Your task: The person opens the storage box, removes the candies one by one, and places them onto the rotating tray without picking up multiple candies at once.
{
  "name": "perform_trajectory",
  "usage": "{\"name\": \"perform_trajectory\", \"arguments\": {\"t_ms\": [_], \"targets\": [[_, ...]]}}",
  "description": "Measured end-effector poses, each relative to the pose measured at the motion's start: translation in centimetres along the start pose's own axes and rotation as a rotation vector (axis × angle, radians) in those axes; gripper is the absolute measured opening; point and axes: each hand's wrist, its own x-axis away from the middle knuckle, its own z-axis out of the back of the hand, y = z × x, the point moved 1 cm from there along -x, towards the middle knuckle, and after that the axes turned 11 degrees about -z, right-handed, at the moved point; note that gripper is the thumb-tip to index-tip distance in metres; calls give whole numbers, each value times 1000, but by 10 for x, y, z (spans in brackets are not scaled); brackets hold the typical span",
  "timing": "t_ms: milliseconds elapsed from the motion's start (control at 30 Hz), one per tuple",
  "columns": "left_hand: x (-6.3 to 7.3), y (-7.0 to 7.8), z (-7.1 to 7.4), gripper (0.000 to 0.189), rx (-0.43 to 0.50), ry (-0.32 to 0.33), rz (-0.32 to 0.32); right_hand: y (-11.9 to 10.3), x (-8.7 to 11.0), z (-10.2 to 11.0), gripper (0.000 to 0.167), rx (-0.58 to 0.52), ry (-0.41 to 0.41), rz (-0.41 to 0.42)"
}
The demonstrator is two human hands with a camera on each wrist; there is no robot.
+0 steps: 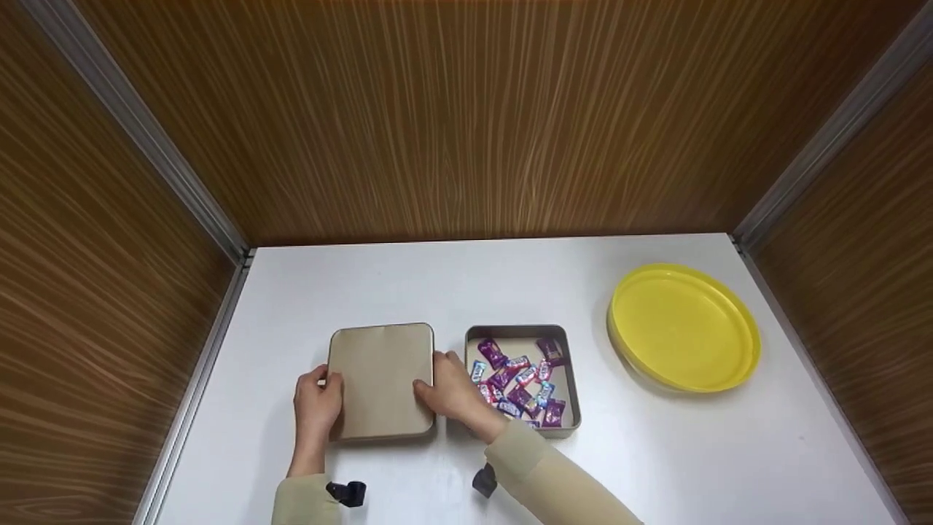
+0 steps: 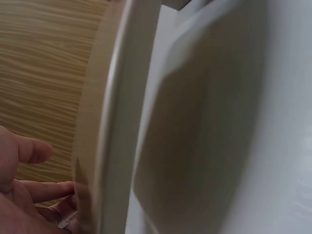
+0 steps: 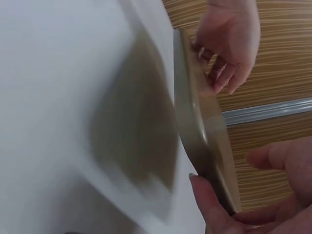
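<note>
A beige rectangular tin lid [image 1: 383, 383] lies between my two hands at the left of the table, its flat face up. At its left edge, my left hand [image 1: 318, 401] holds the rim; in the left wrist view its fingertips meet the side while the thumb stays apart from it. My right hand [image 1: 453, 386] grips the right edge, and in the right wrist view a fingertip [image 3: 204, 192] reaches round the lid's lower edge. Just right of that hand stands an open tin [image 1: 574, 394] with several purple and blue-pink wrapped candies [image 1: 521, 397], partly covered by my right wrist.
A round yellow lid [image 1: 681, 328], apparently on a shallow container, sits on the white table [image 1: 466, 284] at the right. Wood-grain panels [image 1: 466, 124] enclose the back and both sides. Metal rails [image 1: 204, 397] run along the side edges.
</note>
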Motion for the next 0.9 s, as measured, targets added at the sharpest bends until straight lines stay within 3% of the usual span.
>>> {"name": "perform_trajectory", "arguments": {"t_ms": [300, 633, 900], "targets": [[-3, -18, -3, 51, -27, -70, 22, 0, -9, -20, 51, 118, -45, -137], [-5, -25, -6, 55, -70, -108, 60, -1, -15, -30, 41, 89, -89, -175], [-8, -23, -11, 54, -120, -98, 17, 0, -17, -32, 40, 109, -95, -165]]}}
